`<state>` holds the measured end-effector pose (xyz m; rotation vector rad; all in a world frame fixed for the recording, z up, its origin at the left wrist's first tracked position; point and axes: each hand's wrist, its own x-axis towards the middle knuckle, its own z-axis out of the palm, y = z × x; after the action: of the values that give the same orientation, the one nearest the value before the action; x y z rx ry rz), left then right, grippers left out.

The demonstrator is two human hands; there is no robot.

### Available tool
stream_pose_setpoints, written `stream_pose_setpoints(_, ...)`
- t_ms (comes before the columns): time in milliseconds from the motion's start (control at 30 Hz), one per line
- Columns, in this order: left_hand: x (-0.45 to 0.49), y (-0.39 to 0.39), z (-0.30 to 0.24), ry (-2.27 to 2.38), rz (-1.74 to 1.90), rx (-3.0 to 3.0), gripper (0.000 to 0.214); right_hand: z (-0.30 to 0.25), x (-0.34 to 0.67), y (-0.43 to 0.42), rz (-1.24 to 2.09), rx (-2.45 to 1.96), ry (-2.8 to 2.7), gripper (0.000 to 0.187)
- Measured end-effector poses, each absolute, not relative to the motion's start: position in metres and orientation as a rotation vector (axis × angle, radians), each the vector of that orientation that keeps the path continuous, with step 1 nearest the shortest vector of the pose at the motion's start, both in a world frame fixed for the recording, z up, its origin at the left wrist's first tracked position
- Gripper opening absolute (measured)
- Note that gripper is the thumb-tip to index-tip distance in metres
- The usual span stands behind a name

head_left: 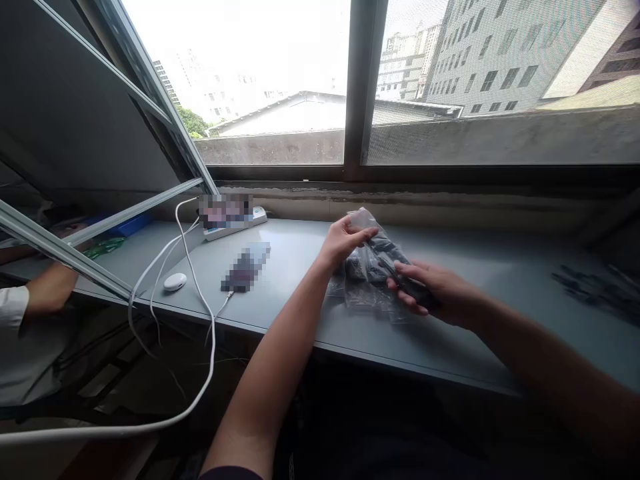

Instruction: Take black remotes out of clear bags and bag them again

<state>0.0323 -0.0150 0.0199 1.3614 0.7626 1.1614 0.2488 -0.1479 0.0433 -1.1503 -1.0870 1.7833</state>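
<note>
A clear plastic bag with dark small parts inside lies on the grey table in front of me. My left hand pinches the bag's top edge and holds it up. My right hand rests low beside the bag, fingers curled round a dark piece at the bag's side; I cannot make out what that piece is.
A phone on a cable, a white round device, a white power strip and white cords lie at the left. Dark parts sit at the far right. Another person's arm shows at the left edge.
</note>
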Motion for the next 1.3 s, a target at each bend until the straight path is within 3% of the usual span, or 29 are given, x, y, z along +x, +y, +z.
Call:
stream_pose_setpoints(167,0.037,-0.020,0.019,0.700,1.018,1.469,0.068,0.049,0.247,-0.151,1.788,-1.226,-1.128,0.033)
stream_pose_setpoints(467,0.030,-0.005,0.020,0.854,1.457,1.225,0.063,0.047,0.249,-0.151,1.797,-1.167,-1.107,0.034)
stream_pose_setpoints(700,0.034,-0.019,0.025,0.681,1.056,1.344,0.063,0.047,0.251,-0.150,1.772,-1.206,-1.186,0.043)
stream_pose_setpoints(1000,0.018,0.006,0.021,0.931,1.558,0.814,0.036,0.052,0.252,-0.148,1.651,-1.177,-1.052,0.022)
stream_pose_setpoints(1167,0.019,0.001,0.027,0.925,1.504,0.796,0.025,0.055,0.260,-0.143,1.435,-1.144,-1.007,0.017)
stream_pose_setpoints(1300,0.025,-0.008,0.030,0.788,1.309,0.985,0.030,0.056,0.265,-0.144,1.438,-1.139,-1.075,0.027)
